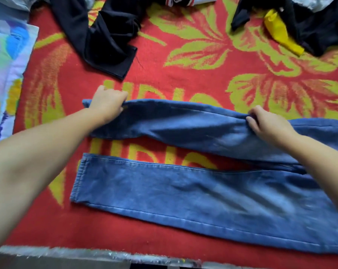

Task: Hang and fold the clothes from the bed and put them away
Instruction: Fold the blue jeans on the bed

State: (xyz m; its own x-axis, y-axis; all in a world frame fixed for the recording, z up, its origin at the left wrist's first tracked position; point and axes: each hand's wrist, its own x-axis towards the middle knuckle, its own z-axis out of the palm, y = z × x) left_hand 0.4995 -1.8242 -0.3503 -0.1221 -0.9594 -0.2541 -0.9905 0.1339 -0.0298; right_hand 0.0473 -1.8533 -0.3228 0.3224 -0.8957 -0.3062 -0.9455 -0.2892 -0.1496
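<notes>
Blue jeans point(183, 195) lie spread across the red bed cover point(183, 74), legs pointing left. The near leg lies flat. The far leg point(183, 123) is lifted slightly along its far edge. My left hand point(108, 103) grips that leg near its hem. My right hand point(265, 123) pinches the same far edge nearer the thigh. The waist end runs out of view at the right.
A black garment point(106, 39) lies crumpled at the back left. Another dark pile with a yellow piece point(280, 32) sits at the back right. A pastel patterned pillow point(5, 74) lies at the left. The bed's pale front edge point(86, 253) runs along the bottom.
</notes>
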